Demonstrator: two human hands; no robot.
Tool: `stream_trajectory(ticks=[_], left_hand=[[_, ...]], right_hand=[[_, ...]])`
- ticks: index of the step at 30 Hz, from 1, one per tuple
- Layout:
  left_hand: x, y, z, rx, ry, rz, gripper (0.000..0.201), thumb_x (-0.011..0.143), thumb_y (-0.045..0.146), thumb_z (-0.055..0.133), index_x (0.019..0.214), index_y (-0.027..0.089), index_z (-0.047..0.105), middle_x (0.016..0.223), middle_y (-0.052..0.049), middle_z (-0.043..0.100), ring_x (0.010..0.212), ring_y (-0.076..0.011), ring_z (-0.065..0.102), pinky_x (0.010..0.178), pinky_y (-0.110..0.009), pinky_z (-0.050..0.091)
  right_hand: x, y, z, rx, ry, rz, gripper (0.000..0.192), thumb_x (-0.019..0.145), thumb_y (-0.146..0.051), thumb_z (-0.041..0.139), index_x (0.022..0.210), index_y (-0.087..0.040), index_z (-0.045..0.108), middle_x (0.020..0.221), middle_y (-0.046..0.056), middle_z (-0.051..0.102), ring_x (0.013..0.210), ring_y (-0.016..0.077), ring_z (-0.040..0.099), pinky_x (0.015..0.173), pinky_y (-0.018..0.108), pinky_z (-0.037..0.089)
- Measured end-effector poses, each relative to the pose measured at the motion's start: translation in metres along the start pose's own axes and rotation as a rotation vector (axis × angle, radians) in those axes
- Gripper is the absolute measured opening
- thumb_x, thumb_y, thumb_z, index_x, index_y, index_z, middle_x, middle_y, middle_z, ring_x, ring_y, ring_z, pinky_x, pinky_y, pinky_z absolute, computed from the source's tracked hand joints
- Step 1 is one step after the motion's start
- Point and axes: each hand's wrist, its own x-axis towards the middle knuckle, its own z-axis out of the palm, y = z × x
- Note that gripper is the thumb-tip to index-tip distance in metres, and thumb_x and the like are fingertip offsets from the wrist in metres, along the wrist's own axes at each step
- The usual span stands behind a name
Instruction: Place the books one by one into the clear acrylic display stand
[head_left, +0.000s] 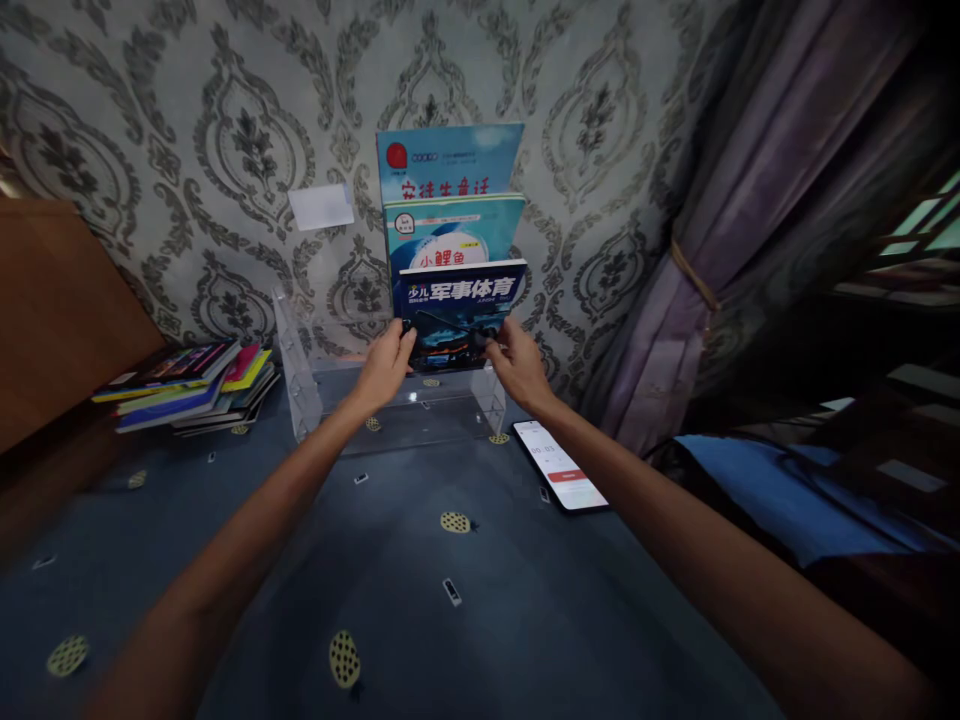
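A: How far has the work been carried, judging by how things lie now?

B: Part of the way, it would seem. A blue book (480,143) is seen upright at the back, with a teal book (495,222) overlapping its lower part, both above the right end of a clear rack (304,400). Neither is seen to be held, though their lower edges are hidden

A: And the front one?

B: A smaller dark book (454,318) is held upright before them, over the rack's right part. Its left edge is gripped by the left hand (386,362) and its lower right side by the right hand (520,365); the hands are kept apart by its width. Whether its weight is borne by the rack cannot be told, so its placing is best counted as unfinished

A: What is left?

B: The rack's left part is seen without books. A pile of books (199,385) is left lying flat and uneven on the tablecloth (390,560), just beside the rack's left end, untouched by either hand. Whether those are to be racked too is not shown
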Motion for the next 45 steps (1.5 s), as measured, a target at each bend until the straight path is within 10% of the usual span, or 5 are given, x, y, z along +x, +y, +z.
stream_trajectory(ticks=[11, 45], left_hand=[[-0.004, 0.023, -0.002, 0.728, -0.089, -0.17, 0.039, 0.107, 0.041, 0.033, 0.114, 0.017, 0.063, 0.098, -0.017, 0.074, 0.095, -0.0322, 0.072, 0.076, -0.034, 0.048], [-0.009, 0.014, 0.0, 0.505, -0.109, -0.211, 0.056, 0.108, 0.04, 0.02, 0.097, 0.018, 0.069, 0.096, -0.011, 0.075, 0.094, -0.0261, 0.068, 0.077, -0.031, 0.044]], right_hand=[[-0.002, 0.002, 0.001, -0.118, 0.126, 0.044, 0.039, 0.082, -0.021, 0.055, 0.121, -0.019, 0.058, 0.103, 0.011, 0.057, 0.093, 0.0277, 0.06, 0.081, 0.046, 0.055], [0.003, 0.007, -0.007, 0.007, 0.071, 0.098, 0.034, 0.092, -0.041, 0.046, 0.097, -0.016, 0.068, 0.097, 0.012, 0.073, 0.09, 0.0271, 0.066, 0.081, 0.041, 0.053]])
